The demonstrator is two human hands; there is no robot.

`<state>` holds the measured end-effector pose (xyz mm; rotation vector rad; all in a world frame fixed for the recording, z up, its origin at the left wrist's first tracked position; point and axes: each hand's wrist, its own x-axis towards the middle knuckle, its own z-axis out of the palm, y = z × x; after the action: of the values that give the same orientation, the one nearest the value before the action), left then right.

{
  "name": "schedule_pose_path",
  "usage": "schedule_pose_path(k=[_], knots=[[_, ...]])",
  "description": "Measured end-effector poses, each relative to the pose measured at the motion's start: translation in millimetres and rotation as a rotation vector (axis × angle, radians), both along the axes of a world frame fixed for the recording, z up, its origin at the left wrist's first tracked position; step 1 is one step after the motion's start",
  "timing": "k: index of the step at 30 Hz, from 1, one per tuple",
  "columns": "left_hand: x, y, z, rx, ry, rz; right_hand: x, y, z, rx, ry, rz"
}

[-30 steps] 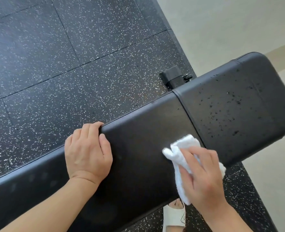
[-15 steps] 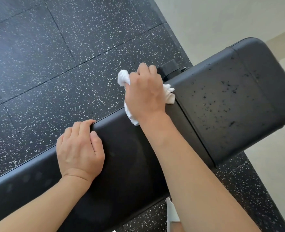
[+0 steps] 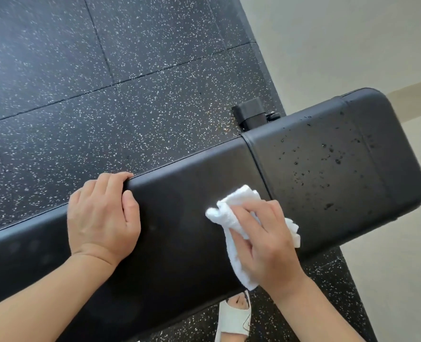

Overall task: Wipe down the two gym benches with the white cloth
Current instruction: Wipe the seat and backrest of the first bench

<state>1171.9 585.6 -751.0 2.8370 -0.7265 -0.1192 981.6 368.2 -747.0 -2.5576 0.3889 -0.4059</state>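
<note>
A long black padded gym bench runs slantwise across a black rubber floor flecked with white. A seam splits its top into a long pad and a shorter, wider end pad, which is dotted with dark droplets. On the long pad rest a left hand, its fingers curled over the far edge, and a bunched white cloth, pressed flat under a right hand beside the seam.
</note>
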Motion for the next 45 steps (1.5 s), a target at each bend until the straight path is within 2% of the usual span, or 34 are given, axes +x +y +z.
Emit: schedule_pose_path(k=[5,7,9,11,14,17,20,23,28,31,35,39,42,45], knots=[[1.7,1.4,-2.2,0.008,0.000,-0.016,124.1,-15.6,4.6,0.031,-0.038,-0.032],[1.2,0.7,-1.1,0.008,-0.006,-0.009,170.2,-15.1,8.4,0.006,0.052,0.009],[1.6,0.2,0.5,0.006,-0.001,0.000,193.2,-9.3,6.8,-0.085,0.228,0.031],[1.3,0.7,1.1,0.009,0.010,-0.006,191.5,0.1,8.7,-0.123,0.316,-0.004],[3.3,2.2,2.2,0.010,0.030,-0.016,162.7,18.2,21.7,-0.035,0.240,0.041],[4.0,2.4,5.3,0.001,0.059,-0.007,133.4,-3.4,22.4,-0.087,0.188,0.086],[4.6,1.6,7.5,0.002,0.084,-0.010,134.2,-44.8,15.7,-0.191,0.182,-0.083],[5.9,1.6,8.1,-0.001,0.108,-0.025,154.3,-37.0,9.4,-0.207,0.233,-0.176],[6.1,1.8,8.0,-0.002,0.125,-0.040,182.5,48.3,7.4,-0.133,0.238,0.047],[5.5,1.7,6.7,-0.017,0.109,-0.041,190.7,75.5,4.9,-0.069,0.198,0.085],[4.5,2.8,8.6,-0.009,0.094,-0.026,178.2,19.8,0.6,-0.153,0.183,0.148],[4.7,1.4,11.2,-0.012,0.108,-0.014,159.7,-54.7,-0.6,-0.279,0.130,0.016],[4.8,2.3,11.4,-0.010,0.109,-0.004,160.5,-49.6,-4.3,-0.260,0.229,-0.067],[3.9,3.5,12.6,-0.016,0.109,0.005,168.6,-25.3,-4.2,-0.263,0.242,-0.092]])
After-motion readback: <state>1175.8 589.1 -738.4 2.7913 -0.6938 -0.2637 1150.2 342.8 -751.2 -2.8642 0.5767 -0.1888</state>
